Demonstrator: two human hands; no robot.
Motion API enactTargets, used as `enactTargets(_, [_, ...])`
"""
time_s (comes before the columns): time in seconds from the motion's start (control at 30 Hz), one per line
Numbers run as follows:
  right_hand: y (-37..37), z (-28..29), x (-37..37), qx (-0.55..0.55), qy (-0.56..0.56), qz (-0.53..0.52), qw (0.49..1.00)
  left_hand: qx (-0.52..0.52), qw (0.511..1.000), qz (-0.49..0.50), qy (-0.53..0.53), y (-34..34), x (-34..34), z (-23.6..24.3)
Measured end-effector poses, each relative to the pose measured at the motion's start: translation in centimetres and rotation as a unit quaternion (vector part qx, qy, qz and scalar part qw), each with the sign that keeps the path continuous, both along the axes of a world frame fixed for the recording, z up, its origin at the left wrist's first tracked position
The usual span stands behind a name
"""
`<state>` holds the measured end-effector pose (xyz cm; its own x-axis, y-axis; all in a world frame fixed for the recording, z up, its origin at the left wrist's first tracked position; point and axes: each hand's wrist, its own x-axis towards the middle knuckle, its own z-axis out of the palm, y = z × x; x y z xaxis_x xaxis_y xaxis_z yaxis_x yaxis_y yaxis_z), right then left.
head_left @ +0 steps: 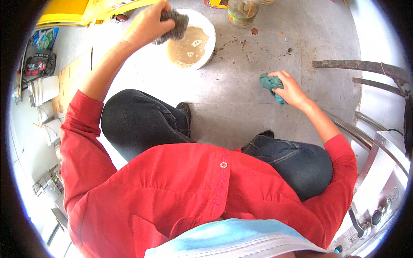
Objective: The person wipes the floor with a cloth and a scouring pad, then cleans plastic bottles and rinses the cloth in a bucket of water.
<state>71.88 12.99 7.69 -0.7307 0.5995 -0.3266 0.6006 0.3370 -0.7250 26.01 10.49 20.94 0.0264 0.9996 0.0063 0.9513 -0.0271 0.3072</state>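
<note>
My left hand (148, 23), raised at the upper left, is closed on a dark grey, wiry scrubber (177, 26). The scrubber is beside and partly over the left rim of a white bucket (209, 31). Murky brown water (183, 48) with patches of foam fills the bucket. On the right, my right hand (291, 89) grips a crumpled teal cloth (270, 82) above or against the grey floor; I cannot tell whether the cloth touches it.
Beyond the bucket stands a cloudy tub (243, 12). Dark crumbs and wet specks (234, 46) dot the floor (241, 116). Rusty metal bars (357, 65) jut in from the right, above a steel appliance (378, 185). Yellow equipment (81, 12) is at the far left; white containers (44, 90) line the left side.
</note>
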Motion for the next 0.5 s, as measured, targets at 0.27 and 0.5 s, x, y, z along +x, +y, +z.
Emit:
enactTargets(0.27, [-5.2, -2.9, -11.8, 0.125, 0.077, 0.028, 0.989, 0.103, 0.99, 0.099, 0.021, -4.9, -7.5, -11.3])
enactTargets(0.5, [-13.9, -13.6, -16.6, 0.193, -0.005, 0.154, 0.969, -0.297, 0.752, 0.327, -0.489, -8.4, -8.9, -14.0])
